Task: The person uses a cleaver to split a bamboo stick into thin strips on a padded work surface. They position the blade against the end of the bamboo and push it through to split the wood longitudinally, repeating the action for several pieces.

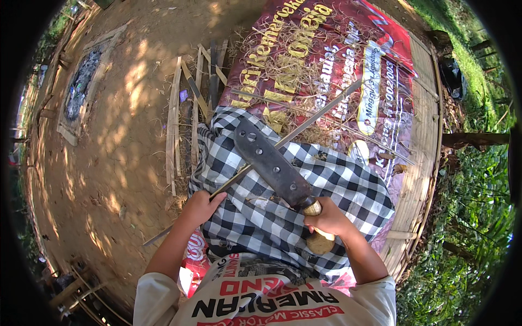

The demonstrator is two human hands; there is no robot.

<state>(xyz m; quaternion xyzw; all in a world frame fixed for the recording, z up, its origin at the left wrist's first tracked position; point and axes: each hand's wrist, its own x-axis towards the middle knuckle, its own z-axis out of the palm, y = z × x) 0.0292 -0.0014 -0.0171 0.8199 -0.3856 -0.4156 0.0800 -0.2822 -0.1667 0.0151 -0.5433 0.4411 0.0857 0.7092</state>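
My right hand (330, 218) is closed around the pale wooden handle of a broad, dark-bladed machete (272, 167). Its blade has a row of round holes or rivets and points up and to the left. Beneath the blade, a long, thin bamboo strip (318, 115) runs diagonally from the far right to the lower left. My left hand (202, 208) grips this strip near its lower end. Both lie over a black-and-white checkered cloth (348, 179) spread across my lap. Whether the blade's edge touches the strip I cannot tell.
A red printed banner (310, 41) covers the bamboo platform (421, 130), with curly shavings (285, 65) scattered on it. Several split bamboo pieces (173, 127) lie left of the cloth. A framed ash pit (84, 81) is at the far left on the dirt ground. Greenery borders the right.
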